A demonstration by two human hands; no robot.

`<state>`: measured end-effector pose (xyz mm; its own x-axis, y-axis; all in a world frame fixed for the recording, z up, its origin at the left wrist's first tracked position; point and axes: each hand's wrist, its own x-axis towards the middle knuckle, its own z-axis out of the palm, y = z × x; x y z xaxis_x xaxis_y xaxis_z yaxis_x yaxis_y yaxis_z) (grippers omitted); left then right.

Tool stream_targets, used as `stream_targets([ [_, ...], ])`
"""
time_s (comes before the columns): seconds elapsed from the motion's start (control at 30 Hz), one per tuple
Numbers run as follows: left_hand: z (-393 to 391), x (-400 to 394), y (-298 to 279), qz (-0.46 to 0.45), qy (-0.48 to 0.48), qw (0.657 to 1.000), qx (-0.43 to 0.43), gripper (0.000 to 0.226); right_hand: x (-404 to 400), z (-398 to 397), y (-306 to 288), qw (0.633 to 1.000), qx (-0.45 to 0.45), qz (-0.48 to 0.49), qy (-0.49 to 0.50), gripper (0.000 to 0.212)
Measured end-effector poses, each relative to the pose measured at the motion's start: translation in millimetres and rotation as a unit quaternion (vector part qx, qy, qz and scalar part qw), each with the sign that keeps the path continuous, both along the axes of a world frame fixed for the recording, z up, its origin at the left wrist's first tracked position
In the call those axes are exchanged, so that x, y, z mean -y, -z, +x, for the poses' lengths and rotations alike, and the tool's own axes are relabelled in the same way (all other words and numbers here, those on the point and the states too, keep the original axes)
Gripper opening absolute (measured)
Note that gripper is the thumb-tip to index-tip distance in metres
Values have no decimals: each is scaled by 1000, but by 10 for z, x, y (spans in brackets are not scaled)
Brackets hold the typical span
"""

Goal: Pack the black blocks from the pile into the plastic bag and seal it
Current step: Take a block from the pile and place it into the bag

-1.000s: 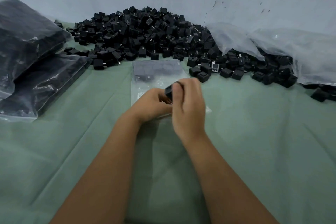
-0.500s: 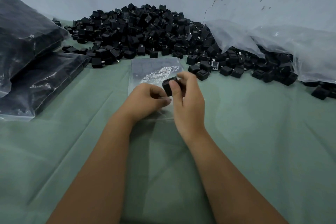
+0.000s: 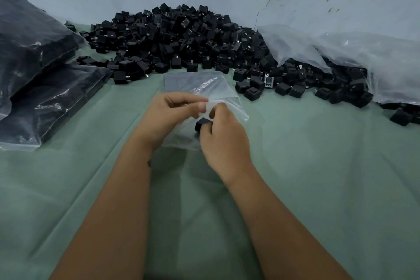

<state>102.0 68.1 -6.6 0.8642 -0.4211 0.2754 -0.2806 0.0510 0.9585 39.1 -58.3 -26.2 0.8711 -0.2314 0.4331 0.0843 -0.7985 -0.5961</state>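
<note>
Change since half a second ago: our left hand (image 3: pixel 169 112) now pinches the near lip of the plastic bag (image 3: pixel 200 88) and lifts it. Before, it was curled loosely on the film. The bag mouth now stands open toward us instead of lying flat.

Our right hand (image 3: pixel 221 132) is down from the bag's top to the mouth, clenched on one black block (image 3: pixel 203 124) with thumb and fingers. The block sits right at the opening, at 5 o'clock from the left thumb. We judge insertion is the step in hand. We see no blocks inside the bag, so packing is at its very start.

Surroundings, left to right:
- filled bags (image 3: pixel 38 75), stacked at 10 o'clock from the hands, well apart from them.
- pile (image 3: pixel 177 36) of blocks at 12 o'clock, just beyond the bag's far edge.
- Loose blocks spill to 1–2 o'clock, near the bag's right corner.
- large clear sheet (image 3: pixel 352 57) at 2 o'clock, draped over part of the pile.
- Green table (image 3: pixel 318 166) cover is bare around the forearms.

Nothing blocks the mouth. Risk: the thin film is limp and could fold shut if the pinch slips.
</note>
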Motion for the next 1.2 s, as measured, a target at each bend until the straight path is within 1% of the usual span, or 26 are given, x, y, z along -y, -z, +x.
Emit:
stream_targets([
  [0.07, 34, -56, 8, -21, -40, 999, -8, 21, 0, -18, -15, 999, -34, 22, -18, 11],
  [0.1, 53, -86, 18, -39, -78, 996, -16, 28, 3, -24, -19, 998, -59, 19, -28, 10],
  [0.17, 90, -131, 34, -85, -182, 978, -47, 32, 4, -35, -29, 994, -101, 7, -42, 8],
  [0.23, 123, -140, 49, -103, -280, 950, -93, 31, 15, -25, -18, 994, -102, 3, -45, 3],
  [0.3, 142, -112, 64, -100, -327, 932, -120, 31, 23, -5, -3, 995, -89, -17, -49, 15],
  [0.33, 149, -93, 76, -100, -335, 929, -120, 31, 27, 7, 5, 994, -81, -42, -55, 17],
  [0.4, 157, -55, 110, -92, -342, 929, -106, 30, 35, 15, 19, 990, -67, -112, -59, 13],
  [0.47, 177, -35, 159, -42, -353, 930, -91, 26, 33, 2, 21, 985, -56, -155, -48, 18],
  [0.53, 216, -47, 213, 37, -380, 921, -76, 20, 34, 5, 31, 984, -59, -166, -37, 17],
  [0.6, 241, -69, 231, 120, -410, 902, -63, 19, 33, 31, 31, 982, -90, -164, -32, 20],
  [0.7, 258, -58, 233, 202, -423, 882, -49, 32, 30, 91, 25, 980, -126, -147, -43, 21],
  [0.77, 275, -38, 247, 238, -421, 874, -41, 36, 24, 159, 10, 981, -122, -146, -49, 26],
  [0.83, 285, -27, 262, 260, -418, 869, -37, 34, 24, 287, -10, 978, -113, -173, -30, 30],
  [0.9, 293, -25, 262, 271, -414, 868, -35, 32, 18, 458, -28, 968, -136, -212, -1, 30],
  [1.0, 296, -24, 267, 279, -411, 867, -30, 29, 4, 666, -32, 948, -172, -267, 27, 24],
  [1.1, 323, -26, 277, 280, -415, 865, -30, 28, -15, 800, -37, 937, -197, -288, 20, 33],
  [1.2, 337, -24, 281, 283, -416, 864, -32, 27, -28, 866, -55, 935, -200, -292, 13, 31],
])
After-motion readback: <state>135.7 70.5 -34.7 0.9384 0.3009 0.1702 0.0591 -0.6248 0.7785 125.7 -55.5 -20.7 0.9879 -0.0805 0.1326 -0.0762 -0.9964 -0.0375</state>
